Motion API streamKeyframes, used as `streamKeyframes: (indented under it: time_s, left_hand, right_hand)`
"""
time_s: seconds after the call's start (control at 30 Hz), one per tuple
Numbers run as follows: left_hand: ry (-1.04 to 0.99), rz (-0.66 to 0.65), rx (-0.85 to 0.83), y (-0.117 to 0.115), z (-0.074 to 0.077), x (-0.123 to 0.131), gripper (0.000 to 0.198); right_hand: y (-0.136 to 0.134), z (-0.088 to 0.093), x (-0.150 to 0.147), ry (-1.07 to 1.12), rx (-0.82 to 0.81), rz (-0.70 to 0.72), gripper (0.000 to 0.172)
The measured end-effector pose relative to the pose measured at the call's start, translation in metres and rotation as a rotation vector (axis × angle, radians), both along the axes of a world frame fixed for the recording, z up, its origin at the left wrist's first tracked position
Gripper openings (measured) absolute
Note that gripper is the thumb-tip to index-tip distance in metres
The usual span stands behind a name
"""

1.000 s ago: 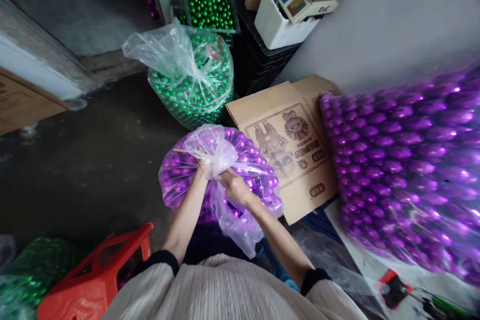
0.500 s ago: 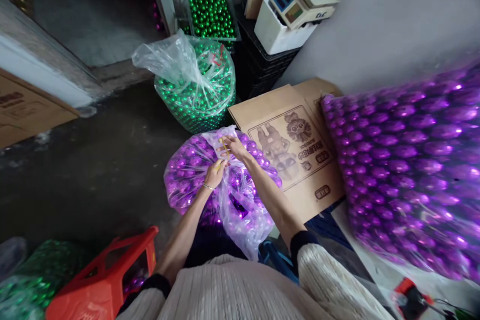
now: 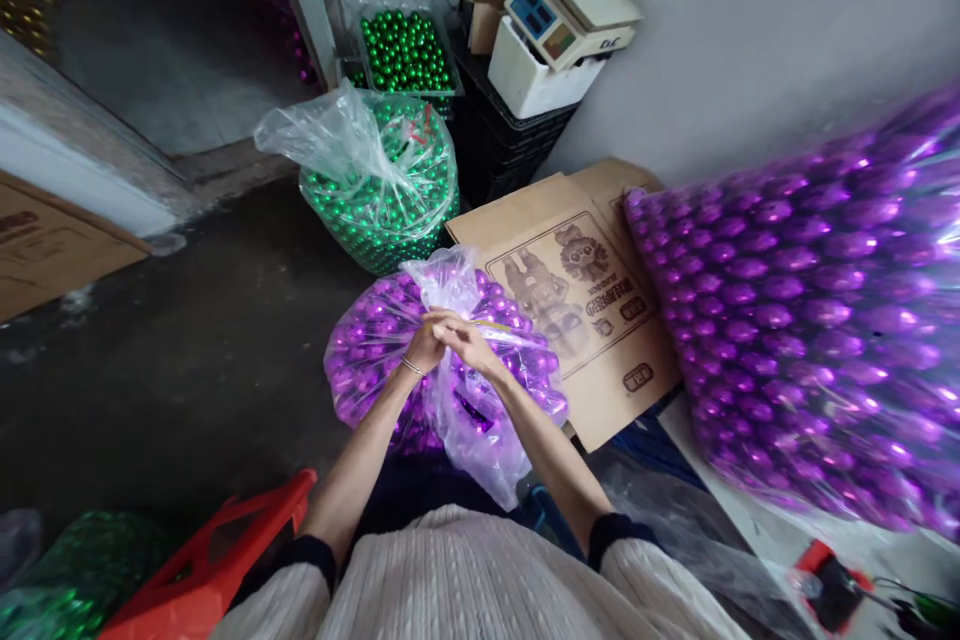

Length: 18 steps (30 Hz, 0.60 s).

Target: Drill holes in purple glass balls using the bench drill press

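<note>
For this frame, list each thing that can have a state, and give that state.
Purple-ball bag: full, neck gathered in both hands.
Left hand: closed on the neck.
Right hand: closed on the neck.
Green-ball bag: full, tied shut.
Cardboard box: flattened.
Scale: display blank.

Green-ball bag (image 3: 379,188), scale (image 3: 571,8), flattened carton (image 3: 577,295), red stool (image 3: 217,565).
</note>
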<state>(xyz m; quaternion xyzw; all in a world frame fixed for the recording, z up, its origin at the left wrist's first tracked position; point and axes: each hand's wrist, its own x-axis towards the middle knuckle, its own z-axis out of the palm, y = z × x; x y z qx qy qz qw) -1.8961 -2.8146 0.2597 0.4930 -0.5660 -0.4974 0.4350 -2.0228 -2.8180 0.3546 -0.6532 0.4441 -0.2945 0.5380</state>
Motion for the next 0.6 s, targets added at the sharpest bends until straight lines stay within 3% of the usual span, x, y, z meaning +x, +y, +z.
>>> streamKeyframes:
  time_s: [0.17,0.27,0.47,0.6]
  left_hand:
    - [0.036,-0.024,0.002,0.005,0.006,0.016,0.008]
    - [0.09,-0.011,0.067,0.004,0.007,0.023,0.006]
    - [0.186,0.06,0.271,-0.003,0.006,0.027,0.011]
    - [0.367,0.148,0.487,-0.01,0.005,0.025,0.021]
  right_hand:
    - [-0.023,-0.025,-0.03,0.404,-0.088,0.101,0.034]
    - [-0.026,-0.035,-0.041,0.481,-0.13,0.185,0.029]
    - [-0.039,-0.032,-0.051,0.632,-0.153,0.233,0.03]
    - [-0.023,-0.025,-0.041,0.701,-0.186,0.21,0.037]
